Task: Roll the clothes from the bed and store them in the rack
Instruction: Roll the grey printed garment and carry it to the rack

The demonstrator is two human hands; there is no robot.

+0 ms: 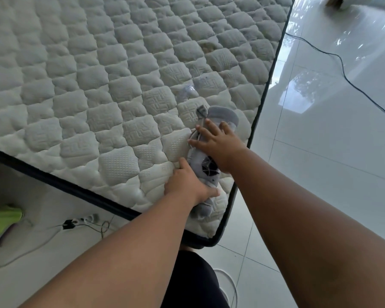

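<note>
A grey garment (223, 115), rolled into a narrow bundle with a dark print, lies near the corner of the white quilted mattress (111, 90). My left hand (187, 185) grips the near end of the roll, thumb wrapped round its right side. My right hand (218, 143) lies on top of the roll's far part with fingers spread and fairly straight, pressing it down. The middle of the roll shows between the two hands. No rack is in view.
A black cable (347, 78) runs across the glossy tiled floor (333, 152) right of the bed. Left of the bed lie a power strip with wires (80, 221) and a bright green cloth (2, 225). A small clear plastic scrap (187, 92) sits on the mattress.
</note>
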